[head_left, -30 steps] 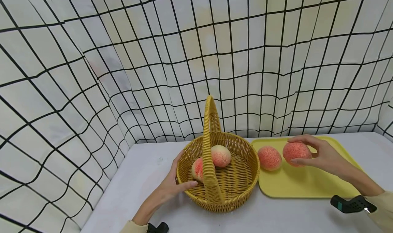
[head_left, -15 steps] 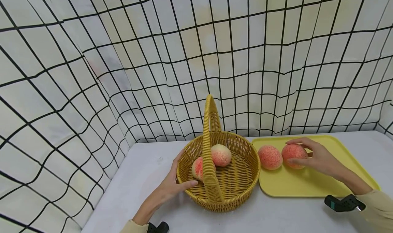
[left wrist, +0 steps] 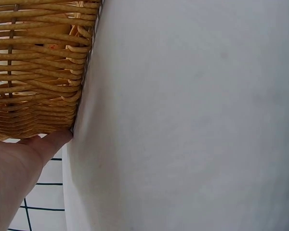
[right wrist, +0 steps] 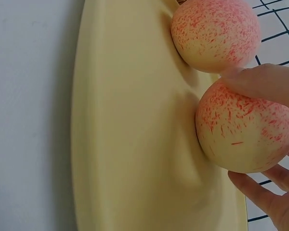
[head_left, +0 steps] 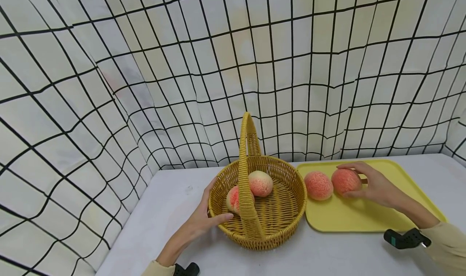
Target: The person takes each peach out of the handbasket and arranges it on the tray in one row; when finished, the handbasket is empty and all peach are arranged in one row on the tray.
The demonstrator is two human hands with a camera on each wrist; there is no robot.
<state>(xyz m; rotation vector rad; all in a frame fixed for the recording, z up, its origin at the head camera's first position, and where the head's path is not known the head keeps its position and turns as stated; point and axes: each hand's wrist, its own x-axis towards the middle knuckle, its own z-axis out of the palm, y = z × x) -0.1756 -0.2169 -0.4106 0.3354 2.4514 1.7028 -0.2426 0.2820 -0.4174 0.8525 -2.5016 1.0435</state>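
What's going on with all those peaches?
A person is handling peaches with bare hands. The right hand has its thumb and fingers around one peach at the yellow tray; whether it touches the tray is hard to tell. A second peach sits on the tray, between that one and the basket. The left hand holds the side of the basket, thumb over the rim. Inside the basket are two more peaches.
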